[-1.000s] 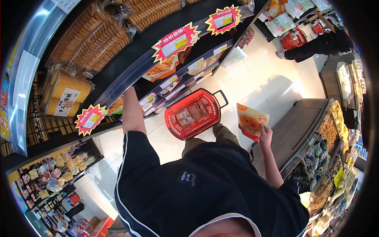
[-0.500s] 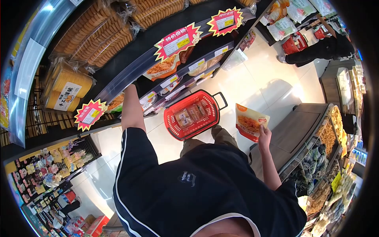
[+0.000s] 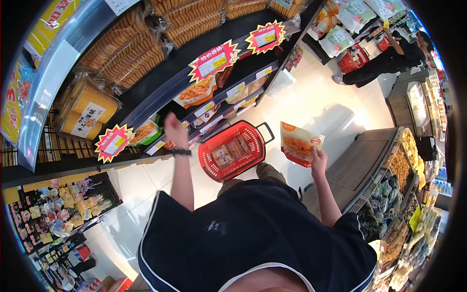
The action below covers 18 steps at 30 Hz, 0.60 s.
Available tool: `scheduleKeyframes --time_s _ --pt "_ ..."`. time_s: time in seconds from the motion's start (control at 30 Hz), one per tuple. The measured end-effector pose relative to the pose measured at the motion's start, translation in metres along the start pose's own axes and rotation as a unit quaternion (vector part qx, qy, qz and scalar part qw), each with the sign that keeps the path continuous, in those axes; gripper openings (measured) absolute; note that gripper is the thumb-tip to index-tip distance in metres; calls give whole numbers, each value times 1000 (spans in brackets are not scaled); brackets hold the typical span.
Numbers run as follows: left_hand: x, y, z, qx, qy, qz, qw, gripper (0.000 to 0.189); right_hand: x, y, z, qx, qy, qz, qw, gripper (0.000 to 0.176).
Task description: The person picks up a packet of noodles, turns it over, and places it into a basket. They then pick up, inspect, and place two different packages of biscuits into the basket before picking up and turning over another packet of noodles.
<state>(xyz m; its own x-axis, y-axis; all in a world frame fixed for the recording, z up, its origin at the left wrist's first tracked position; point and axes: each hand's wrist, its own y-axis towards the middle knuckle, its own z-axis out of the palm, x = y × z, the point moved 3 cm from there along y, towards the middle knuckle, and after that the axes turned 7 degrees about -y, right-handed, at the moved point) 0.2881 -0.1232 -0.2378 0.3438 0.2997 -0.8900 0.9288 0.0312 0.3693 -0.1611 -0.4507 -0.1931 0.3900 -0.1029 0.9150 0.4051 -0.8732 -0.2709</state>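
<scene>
My right hand (image 3: 318, 161) grips the lower right edge of a food packet (image 3: 297, 145), which is white and orange with a picture of reddish shredded food. My left hand (image 3: 176, 131), a dark band on its wrist, is in front of the shelf edge with nothing visible in it; its fingers look loosely apart, slightly blurred. Near it on the lower shelf are a green-edged packet (image 3: 147, 132) and an orange-and-white packet (image 3: 197, 92). Below, by my legs, a red shopping basket (image 3: 206, 163) stands on the floor with several clear packs (image 3: 232, 151) inside.
Packs of round biscuits (image 3: 119, 53) fill the upper shelf, with starburst price signs (image 3: 214, 61) along its rail. A wooden display counter (image 3: 357, 155) with dried goods stands at right. Another person (image 3: 384, 63) in dark clothes is at the far right.
My left hand has come out of the lower shelf, where it was hidden, and is now in front of the rail. The packet in my right hand has shifted slightly left and up.
</scene>
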Motion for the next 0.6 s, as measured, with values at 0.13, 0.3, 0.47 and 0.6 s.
scheduleKeyframes --time_s 0.13,0.3,0.47,0.6 --pt "-60 -123 18 257 -122 -138 949 22 9 10 7 -1 22 -20 1000 27" --pt "-122 -152 85 333 -285 -208 874 36 58 50 36 70 69 -43 994 29" --pt "-165 -114 164 359 -305 -99 876 59 114 165 94 185 27 -110 976 27" --pt "-155 -101 196 390 -321 -190 842 71 139 213 122 280 71 -73 954 27"
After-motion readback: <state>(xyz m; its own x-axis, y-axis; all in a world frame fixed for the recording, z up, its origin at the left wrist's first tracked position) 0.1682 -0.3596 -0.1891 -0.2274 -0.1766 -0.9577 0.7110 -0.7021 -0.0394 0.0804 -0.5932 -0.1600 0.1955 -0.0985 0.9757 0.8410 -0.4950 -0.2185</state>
